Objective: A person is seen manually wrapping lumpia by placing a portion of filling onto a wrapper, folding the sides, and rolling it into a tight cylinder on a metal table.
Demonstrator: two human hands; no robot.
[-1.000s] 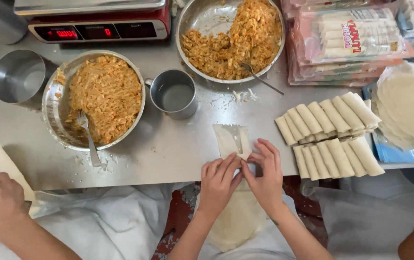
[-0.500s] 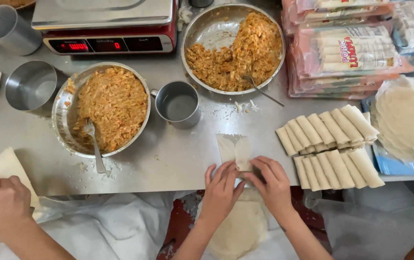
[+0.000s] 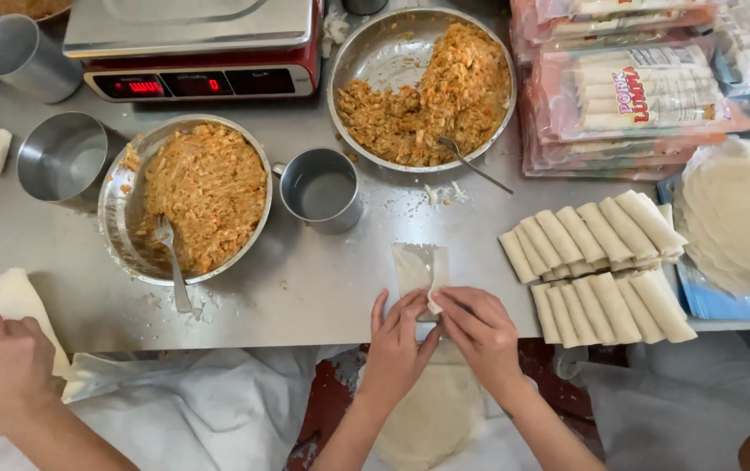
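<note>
A pale thin wrapper (image 3: 411,264) lies on the steel table (image 3: 305,288) near its front edge, with its right side folded inward. My left hand (image 3: 395,347) and my right hand (image 3: 481,334) both pinch the wrapper's near end, fingertips touching each other. Whatever is inside the fold is hidden. Below my hands, a stack of round wrappers (image 3: 436,412) rests on my lap.
Two metal bowls (image 3: 117,218) (image 3: 366,52) hold orange-brown filling, each with a spoon. Between them stands a metal cup (image 3: 318,187), and a scale (image 3: 191,44) sits behind. Finished rolls (image 3: 597,262), round wrappers (image 3: 737,214) and packages (image 3: 636,87) lie at the right. Another person's hand (image 3: 4,366) works at the left.
The wrapper's right side has folded inward while my hands stayed on its near end. The other person's hand at the left shifted slightly. The view has drifted a little.
</note>
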